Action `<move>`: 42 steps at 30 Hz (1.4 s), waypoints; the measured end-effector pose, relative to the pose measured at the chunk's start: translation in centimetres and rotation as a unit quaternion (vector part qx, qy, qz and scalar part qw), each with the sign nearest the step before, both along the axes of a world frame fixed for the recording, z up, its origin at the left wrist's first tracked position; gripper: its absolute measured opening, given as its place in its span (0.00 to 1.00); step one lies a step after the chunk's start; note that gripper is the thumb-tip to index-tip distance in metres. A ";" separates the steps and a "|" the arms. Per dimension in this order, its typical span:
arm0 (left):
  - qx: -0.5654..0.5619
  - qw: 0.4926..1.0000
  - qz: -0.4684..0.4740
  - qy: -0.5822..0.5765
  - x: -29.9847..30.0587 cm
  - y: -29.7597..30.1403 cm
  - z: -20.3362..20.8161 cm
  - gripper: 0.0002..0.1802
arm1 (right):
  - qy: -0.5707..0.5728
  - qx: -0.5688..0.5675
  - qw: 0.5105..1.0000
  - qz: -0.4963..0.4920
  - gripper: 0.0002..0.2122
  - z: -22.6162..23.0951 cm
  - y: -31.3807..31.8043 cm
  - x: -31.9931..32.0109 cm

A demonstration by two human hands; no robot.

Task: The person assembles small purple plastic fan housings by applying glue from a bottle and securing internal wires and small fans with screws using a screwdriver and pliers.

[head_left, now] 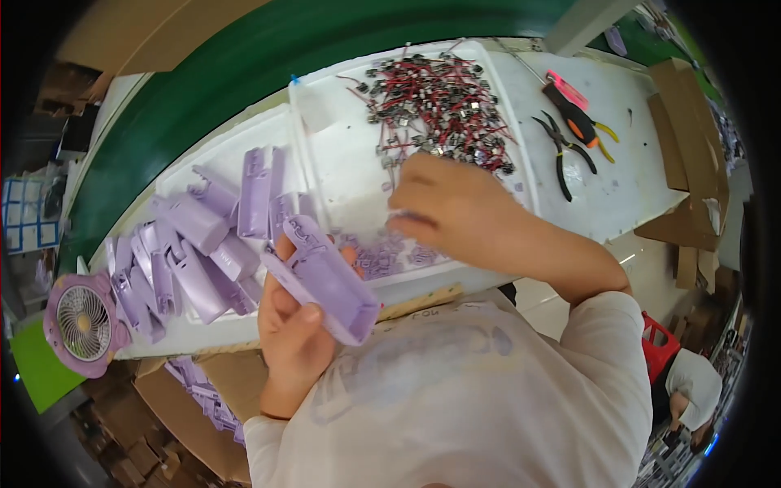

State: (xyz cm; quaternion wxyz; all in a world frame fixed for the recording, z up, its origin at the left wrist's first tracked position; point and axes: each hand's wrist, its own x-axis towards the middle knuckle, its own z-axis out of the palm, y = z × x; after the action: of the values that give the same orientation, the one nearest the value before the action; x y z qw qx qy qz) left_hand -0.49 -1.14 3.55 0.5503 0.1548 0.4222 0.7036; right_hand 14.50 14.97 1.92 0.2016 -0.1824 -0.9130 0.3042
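Note:
A lilac plastic housing half [335, 286], long and hollow with its open side up, rests in my left hand [294, 346]. The fingers wrap round it from below and the thumb presses its near side. My right hand [447, 199] is over the white tray [329, 175], just nearer to me than a heap of small metal parts with red and black wires [439, 102]. Its fingers are curled in. A lilac edge shows by the palm, but what the fingers hold is not clear. Many tiny lilac plastic pieces [378, 256] lie along the tray's near side.
More lilac housings [191, 244] are piled left, beside a lilac fan [84, 325]. Pliers [561, 154], a dark-handled screwdriver [572, 114] and a pink tool [568, 88] lie right, near a cardboard box [687, 154]. Below the table edge, a carton [183, 407] holds lilac parts.

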 end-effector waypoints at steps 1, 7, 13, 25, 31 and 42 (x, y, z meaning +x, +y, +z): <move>0.013 0.998 -0.006 -0.058 -0.4 0.0 -0.3 0.43 | 0.018 0.004 0.999 -0.032 0.06 0.2 0.6 1.1; 0.037 0.983 -0.056 -0.169 -1.1 0.1 -1.2 0.27 | -0.121 0.120 0.913 -0.370 0.07 0.9 5.2 10.5; -0.019 0.969 -0.098 -0.227 -0.8 0.7 -1.9 0.22 | -0.167 0.135 0.867 -0.450 0.14 -2.1 9.7 14.7; -0.022 0.959 -0.120 -0.257 -1.9 0.2 -0.8 0.22 | 0.071 -0.346 0.901 -0.251 0.17 2.0 2.8 10.1; 0.051 0.946 -0.137 -0.288 -2.2 -0.2 -1.2 0.19 | 0.025 -0.221 0.975 0.014 0.20 3.3 0.1 7.6; 0.046 0.981 -0.142 -0.122 -2.7 -0.5 -1.3 0.24 | 0.035 -0.157 0.987 0.018 0.21 3.8 -0.8 7.2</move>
State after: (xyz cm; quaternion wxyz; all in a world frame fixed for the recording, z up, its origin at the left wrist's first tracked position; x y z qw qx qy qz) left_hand -3.23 -1.61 2.21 0.6842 0.1508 0.2926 0.6507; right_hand 21.70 14.13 5.74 0.1969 -0.1847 -0.8495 0.4532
